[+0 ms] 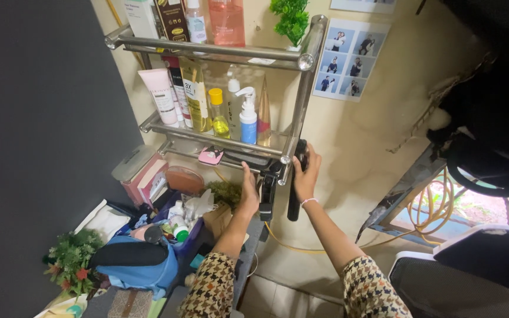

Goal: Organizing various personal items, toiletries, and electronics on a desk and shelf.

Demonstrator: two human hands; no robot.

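Filling the left of the view, a dark grey wall panel runs down beside a cream wall, and fixed to that cream wall is a two-tier steel tube shelf rack crowded with toiletries; at the far right a black office chair shows its seat and back, with a coil of yellow hose on the ground beyond it. Below the rack a cluttered table carries a blue bag, a small potted plant with red flowers and a pink lidded box, all well apart from the hands. On the lower tier stand a pink tube, a yellow-capped bottle of oil and a white-and-blue pump bottle; a sheet of small photographs hangs on the wall just right of the rack. Both arms wear houndstooth sleeves. The right hand, with a thin white bracelet at the wrist, is curled closed around a black stick-like handle that hangs upright just beside the rack's front corner post. The left hand is half closed, its fingers against a black device hanging under the lower tier, though whether it truly grips it I cannot tell
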